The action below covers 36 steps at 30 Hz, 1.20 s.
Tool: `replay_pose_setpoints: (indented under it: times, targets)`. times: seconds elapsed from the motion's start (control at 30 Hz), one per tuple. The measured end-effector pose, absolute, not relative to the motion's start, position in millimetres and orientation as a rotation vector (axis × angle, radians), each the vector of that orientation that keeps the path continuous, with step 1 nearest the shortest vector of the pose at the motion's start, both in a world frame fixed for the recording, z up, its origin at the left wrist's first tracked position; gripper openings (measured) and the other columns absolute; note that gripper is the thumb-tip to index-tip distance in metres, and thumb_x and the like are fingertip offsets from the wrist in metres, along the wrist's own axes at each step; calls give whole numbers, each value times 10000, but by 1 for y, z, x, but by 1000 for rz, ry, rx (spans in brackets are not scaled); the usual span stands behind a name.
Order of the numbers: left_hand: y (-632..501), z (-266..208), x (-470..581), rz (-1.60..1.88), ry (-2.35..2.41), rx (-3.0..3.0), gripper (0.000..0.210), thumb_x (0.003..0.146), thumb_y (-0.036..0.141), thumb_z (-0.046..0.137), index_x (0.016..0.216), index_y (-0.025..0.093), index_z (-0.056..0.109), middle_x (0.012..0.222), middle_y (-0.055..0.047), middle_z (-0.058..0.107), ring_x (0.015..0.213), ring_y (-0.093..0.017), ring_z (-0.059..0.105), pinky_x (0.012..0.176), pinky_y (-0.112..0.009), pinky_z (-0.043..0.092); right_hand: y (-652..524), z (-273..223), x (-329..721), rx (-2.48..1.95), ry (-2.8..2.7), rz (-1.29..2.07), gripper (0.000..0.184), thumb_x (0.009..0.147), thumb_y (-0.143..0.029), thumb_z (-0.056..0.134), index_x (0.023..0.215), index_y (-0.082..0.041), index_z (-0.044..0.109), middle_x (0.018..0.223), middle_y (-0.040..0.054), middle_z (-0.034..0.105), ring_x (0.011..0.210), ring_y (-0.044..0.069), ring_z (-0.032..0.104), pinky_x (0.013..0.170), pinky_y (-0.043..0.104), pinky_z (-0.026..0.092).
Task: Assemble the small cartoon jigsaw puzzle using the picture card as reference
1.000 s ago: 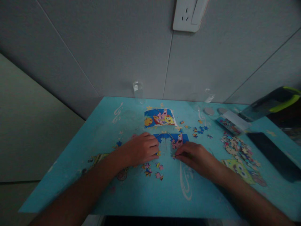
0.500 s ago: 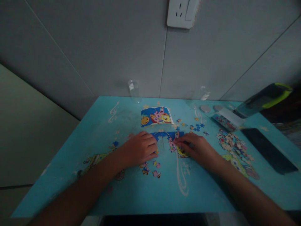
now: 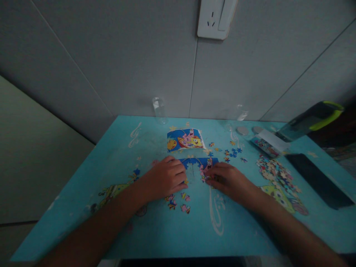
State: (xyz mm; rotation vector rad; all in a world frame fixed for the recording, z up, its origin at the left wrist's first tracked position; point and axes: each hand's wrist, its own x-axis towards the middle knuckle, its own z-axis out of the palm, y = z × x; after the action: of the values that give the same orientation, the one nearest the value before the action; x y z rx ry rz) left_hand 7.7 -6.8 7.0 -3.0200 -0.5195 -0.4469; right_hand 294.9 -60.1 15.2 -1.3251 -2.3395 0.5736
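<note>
A partly assembled jigsaw puzzle (image 3: pixel 191 161) lies mid-table, with a blue upper strip, a pink figure on its right side and a gap in the middle. My left hand (image 3: pixel 168 176) rests over its left side, fingers curled and close together on the edge. On the opposite side, my right hand (image 3: pixel 229 180) has thumb and fingertips closed at the puzzle's right part, covering much of it. Whether a loose piece is between them is hidden. Loose jigsaw pieces (image 3: pixel 185 208) lie below the gap, near my left fingers. Behind the puzzle is a curved picture sheet (image 3: pixel 185 140) with the cartoon design.
Blue and mixed pieces (image 3: pixel 233 152) lie scattered right of the sheet, with a larger pile (image 3: pixel 276 172) farther right. Beyond are a dark flat case (image 3: pixel 319 181), a printed box (image 3: pixel 265 145), a tilted bottle (image 3: pixel 308 120), two round lids (image 3: pixel 242 131) and clear jars (image 3: pixel 159 109) by the wall.
My right hand has shifted slightly down along the puzzle's right side, its fingers covering the yellow lower part more. My left hand stays in place. The view has tilted up a little.
</note>
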Motion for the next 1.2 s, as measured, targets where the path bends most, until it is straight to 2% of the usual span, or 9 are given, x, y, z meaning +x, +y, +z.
replay_pose_setpoints:
  times: [0.2, 0.33, 0.47, 0.63, 0.9, 1.2]
  targets:
    - [-7, 5, 8, -433, -542, -3024, 244, 984, 398, 629, 867, 184, 639, 887, -34, 647, 874, -206, 550, 840, -383, 397, -60, 18, 293, -1366, -2296, 664, 64, 920, -255, 704, 976, -228, 718, 892, 22, 692, 817, 166, 639, 745, 301, 515]
    - [-7, 4, 8, -423, -536, -3043, 241, 991, 392, 618, 878, 181, 644, 900, -37, 653, 889, -206, 561, 862, -380, 405, -60, 20, 292, -1389, -2203, 812, 41, 910, -221, 687, 931, -220, 722, 893, 14, 717, 778, 149, 652, 711, 272, 506]
    - [-5, 4, 6, -440, -528, -3065, 217, 994, 367, 613, 900, 179, 666, 933, -49, 664, 904, -204, 578, 883, -377, 418, -56, 20, 293, -1388, -2058, 941, 108, 924, -287, 668, 923, -201, 733, 894, 18, 750, 751, 139, 656, 701, 262, 500]
    - [-1, 4, 3, -406, -511, -3102, 217, 997, 381, 603, 938, 189, 685, 992, -55, 673, 985, -216, 600, 951, -399, 427, -49, 17, 298, -1381, -2028, 872, 200, 916, -362, 674, 912, -174, 741, 776, -6, 697, 647, 107, 558, 623, 237, 420]
    - [3, -1, 2, -417, -511, -3107, 231, 1003, 388, 578, 921, 204, 691, 968, -47, 678, 946, -212, 603, 919, -396, 438, -53, 15, 293, -1255, -2030, 810, 227, 948, -383, 648, 968, -172, 727, 846, 0, 688, 712, 113, 557, 681, 255, 410]
    - [-1, 2, 3, -404, -483, -3096, 238, 1020, 364, 562, 930, 181, 686, 973, -52, 669, 950, -201, 596, 928, -385, 441, -55, 22, 296, -1215, -2059, 688, 140, 947, -300, 667, 983, -180, 729, 925, 25, 716, 773, 127, 599, 744, 266, 453]
